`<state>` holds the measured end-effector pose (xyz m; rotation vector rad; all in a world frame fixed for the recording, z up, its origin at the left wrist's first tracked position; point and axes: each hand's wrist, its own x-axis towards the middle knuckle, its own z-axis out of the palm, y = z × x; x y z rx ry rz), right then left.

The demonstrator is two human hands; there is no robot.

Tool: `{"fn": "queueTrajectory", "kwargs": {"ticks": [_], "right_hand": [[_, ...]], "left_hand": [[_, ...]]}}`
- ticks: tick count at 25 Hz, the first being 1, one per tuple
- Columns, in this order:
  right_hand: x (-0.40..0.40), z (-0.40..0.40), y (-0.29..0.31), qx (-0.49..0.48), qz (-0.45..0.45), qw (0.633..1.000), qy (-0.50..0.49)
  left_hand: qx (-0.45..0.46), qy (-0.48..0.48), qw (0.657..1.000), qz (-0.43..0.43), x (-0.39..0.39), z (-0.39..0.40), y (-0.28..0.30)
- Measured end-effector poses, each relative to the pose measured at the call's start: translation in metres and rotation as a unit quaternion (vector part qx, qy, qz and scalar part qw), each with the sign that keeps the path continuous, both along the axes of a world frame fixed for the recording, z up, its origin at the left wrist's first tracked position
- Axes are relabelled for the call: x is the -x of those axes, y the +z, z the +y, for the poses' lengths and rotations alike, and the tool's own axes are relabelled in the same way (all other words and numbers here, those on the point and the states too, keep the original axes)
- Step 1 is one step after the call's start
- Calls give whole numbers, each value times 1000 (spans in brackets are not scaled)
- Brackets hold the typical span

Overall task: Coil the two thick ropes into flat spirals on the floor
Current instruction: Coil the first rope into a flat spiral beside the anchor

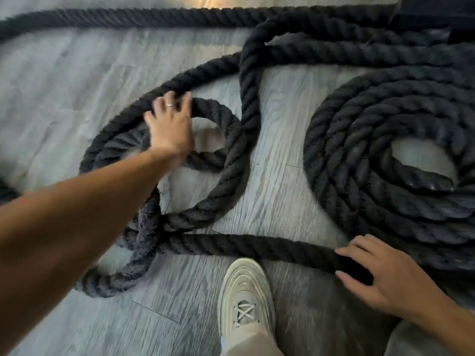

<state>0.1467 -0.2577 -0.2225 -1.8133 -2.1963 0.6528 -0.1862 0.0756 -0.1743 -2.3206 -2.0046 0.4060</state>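
Left hand (171, 124) spread on loose coil (231, 140) — right hand (380, 273) grips rope (257, 246)

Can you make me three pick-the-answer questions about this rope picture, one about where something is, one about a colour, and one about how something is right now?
1. Where is the tightly wound coil?
A. on the right side of the floor
B. under the shoe
C. in the left hand

2. What colour is the shoe?
A. red
B. pale cream
C. black

3. How is the loose coil on the left?
A. a finished, tight spiral
B. loose, with gaps showing the floor
C. tied in a bow

Answers:
1. A, its packed rings lie at the right.
2. B, it is light against the grey boards.
3. B, floor shows between its loops, where the left hand rests; the right hand grips a straight stretch of rope.
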Motion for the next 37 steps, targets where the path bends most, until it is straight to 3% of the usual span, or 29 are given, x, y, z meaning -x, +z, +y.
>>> {"fn": "queueTrajectory", "kwargs": {"ticks": [3,5,7,9,11,12,13,15,19,22,24,26,27,28,32,34,36,37], "right_hand": [[-6,14,13,-117,44,982,-145],[-27,18,16,-133,-15,929,-346],[-58,18,12,-60,-64,840,-536],[-89,10,5,19,-64,741,-668],[-109,2,2,94,2,632,-769],[-113,-1,1,127,40,589,-797],[-115,-3,-1,148,63,571,-805],[-113,-3,-7,159,67,580,-796],[-115,0,-14,140,21,652,-745],[-124,0,-16,142,0,715,-684],[-128,10,-15,153,-5,767,-623],[-131,37,-13,164,-1,815,-555],[-135,56,-11,166,8,832,-530],[-140,75,-6,164,21,841,-515],[-154,105,8,127,65,834,-533],[-128,80,0,97,83,782,-610],[-77,42,-9,89,122,702,-697],[-48,24,-11,95,151,679,-712]], "left_hand": [[12,-169,970,-172,-91,-49,-20],[-35,-230,930,-283,-130,-67,-25],[6,-223,902,-370,-159,-70,-27],[129,-139,898,-398,-184,-61,-36],[213,-52,905,-364,-209,-50,-47],[223,-38,905,-360,-220,-48,-50],[218,-32,901,-373,-229,-48,-51],[222,3,881,-418,-239,-45,-53],[251,80,830,-492,-233,-49,-52],[259,142,791,-536,-184,-87,-57],[239,173,819,-492,-142,-127,-52],[216,191,885,-366,-108,-154,-53],[214,197,897,-334,-99,-160,-52],[223,212,885,-350,-94,-160,-54],[255,292,813,-434,-106,-144,-57],[254,320,799,-441,-124,-138,-52],[205,297,826,-432,-139,-125,-47],[171,269,849,-421,-144,-118,-45]]}}
